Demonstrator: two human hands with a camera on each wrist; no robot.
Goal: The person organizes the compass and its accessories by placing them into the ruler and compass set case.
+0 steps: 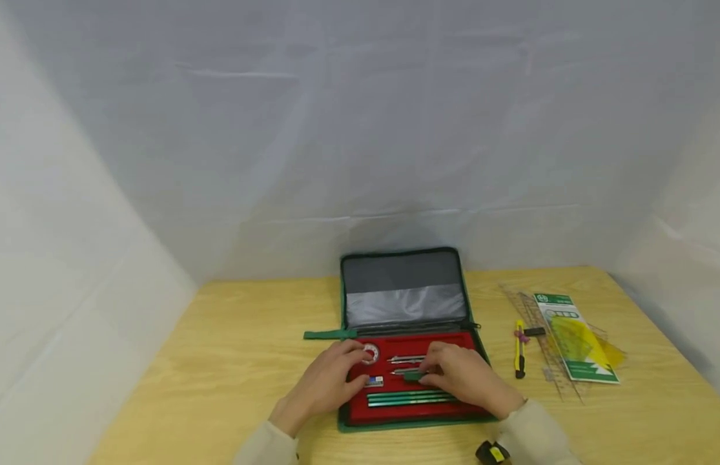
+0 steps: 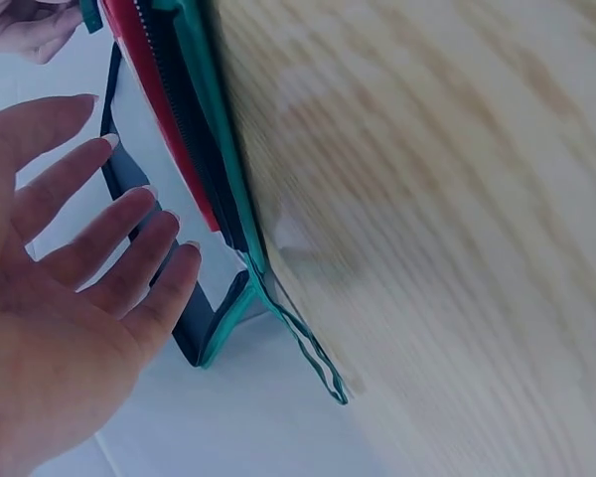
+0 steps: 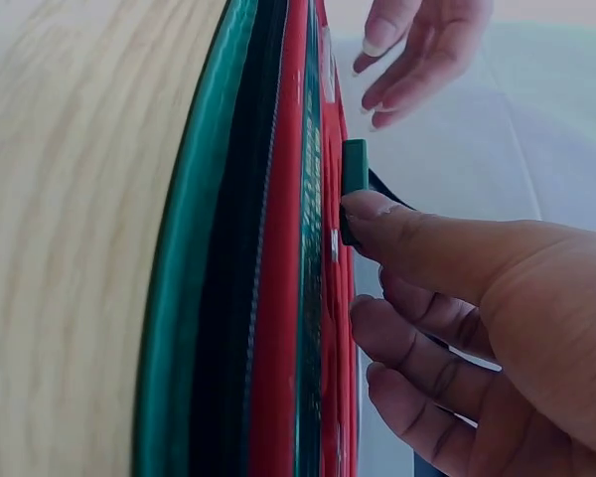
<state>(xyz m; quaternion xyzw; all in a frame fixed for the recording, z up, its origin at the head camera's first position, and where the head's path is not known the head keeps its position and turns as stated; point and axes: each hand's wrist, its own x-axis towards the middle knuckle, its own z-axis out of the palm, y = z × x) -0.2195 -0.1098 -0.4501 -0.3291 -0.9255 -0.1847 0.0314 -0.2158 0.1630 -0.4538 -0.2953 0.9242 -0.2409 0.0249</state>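
Note:
A zip case [image 1: 401, 271] stands with its lid up, a red tray [image 1: 360, 413] in its base. My right hand [image 1: 467, 374] pinches a small dark green block [image 3: 354, 164] between thumb and fingers, just over the middle of the tray. Over the tray's left side is my left hand [image 1: 332, 378], its fingers spread and holding nothing, as the left wrist view shows. Near those fingers are a white ring [image 1: 374, 350] and a small eraser [image 1: 376, 381]. Metal compass-like tools [image 1: 401, 359] lie by the right hand, and green pencils [image 1: 394, 400] sit in front.
Right of the case lie a yellow cutter [image 1: 519, 352], a small black block [image 1: 534, 332], clear rulers [image 1: 545, 342] and a green-and-white packet [image 1: 595, 372] with yellow set squares [image 1: 580, 339]. A black-and-yellow object [image 1: 492, 453] is near the front edge. A green strap [image 1: 325, 334] sticks out left.

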